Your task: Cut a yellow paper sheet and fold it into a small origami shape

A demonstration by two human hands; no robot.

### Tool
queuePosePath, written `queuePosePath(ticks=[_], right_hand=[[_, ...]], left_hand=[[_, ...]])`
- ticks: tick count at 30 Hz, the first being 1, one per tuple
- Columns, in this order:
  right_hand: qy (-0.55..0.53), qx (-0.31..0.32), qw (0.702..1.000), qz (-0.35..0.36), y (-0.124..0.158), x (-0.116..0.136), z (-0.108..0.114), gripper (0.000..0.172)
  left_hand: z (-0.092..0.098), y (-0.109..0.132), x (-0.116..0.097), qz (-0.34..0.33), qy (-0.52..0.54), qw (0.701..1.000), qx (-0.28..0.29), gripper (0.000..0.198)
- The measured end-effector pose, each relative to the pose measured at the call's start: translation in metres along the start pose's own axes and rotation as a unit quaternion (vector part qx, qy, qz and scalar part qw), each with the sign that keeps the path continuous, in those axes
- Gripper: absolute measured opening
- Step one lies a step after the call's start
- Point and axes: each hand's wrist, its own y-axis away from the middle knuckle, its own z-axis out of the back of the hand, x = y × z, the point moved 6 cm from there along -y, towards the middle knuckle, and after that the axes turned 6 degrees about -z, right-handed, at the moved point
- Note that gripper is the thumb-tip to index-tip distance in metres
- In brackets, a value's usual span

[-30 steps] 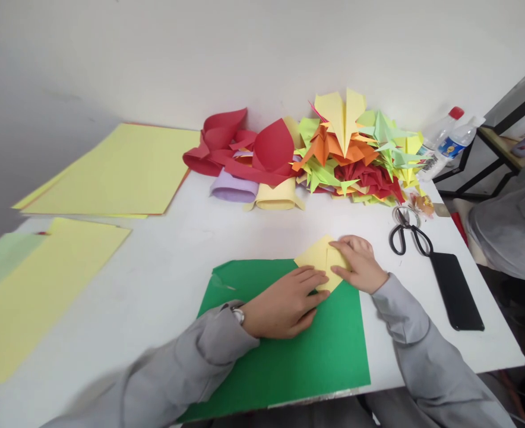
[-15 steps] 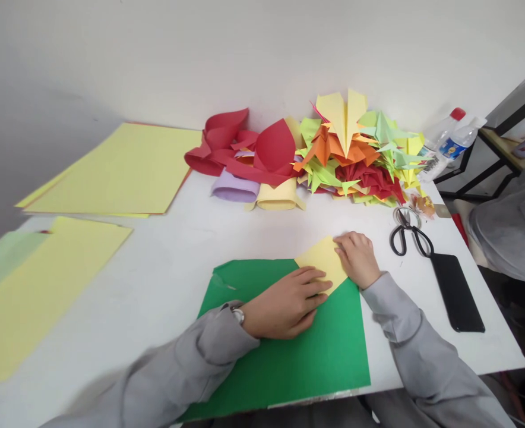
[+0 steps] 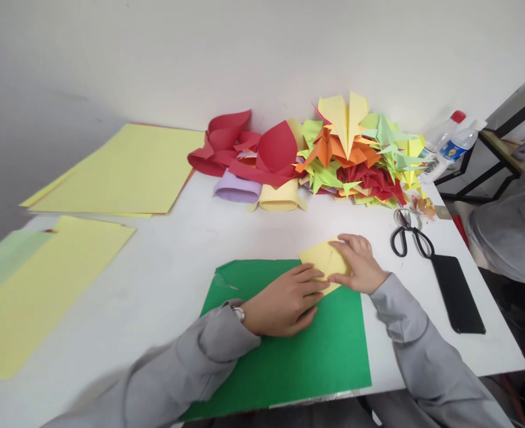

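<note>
A folded piece of yellow paper (image 3: 316, 257) lies on the far right part of a green board (image 3: 298, 362). My left hand (image 3: 284, 302) rests flat with outstretched fingers, their tips on the paper's near edge. With thumb and fingers, my right hand (image 3: 358, 264) grips the paper's right side, where a folded flap shows a crease. Part of the paper is hidden under both hands.
Yellow sheets (image 3: 115, 172) are stacked at the back left, with more yellow paper (image 3: 57, 297) nearer. Red paper shapes (image 3: 277, 151) and folded paper figures (image 3: 347, 148) line the wall. Scissors (image 3: 411, 235), a black phone-like slab (image 3: 458, 294) and plastic bottles (image 3: 454, 145) are at the right.
My right hand has shifted from the paper's far corner onto its right side, with the thumb now nearer my left fingers. A flap is now folded over. My left hand barely moved.
</note>
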Motion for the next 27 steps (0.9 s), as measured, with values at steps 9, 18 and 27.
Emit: queuePosePath(ticks=[9,18,27], right_hand=[[-0.08,0.012,0.996,-0.021,-0.003,-0.011,0.002,0.068],[-0.191,-0.006,0.982,0.005,-0.006,-0.025,0.009,0.045],[-0.164,-0.009,0.986,0.017,-0.006,-0.024,0.006,0.042]], left_hand=[[-0.004,-0.001,-0.002,-0.005,-0.024,0.999,0.028,0.021],[-0.002,-0.002,-0.004,-0.012,-0.023,0.999,0.032,0.021],[-0.004,-0.006,-0.008,-0.028,-0.043,0.997,0.054,0.02]])
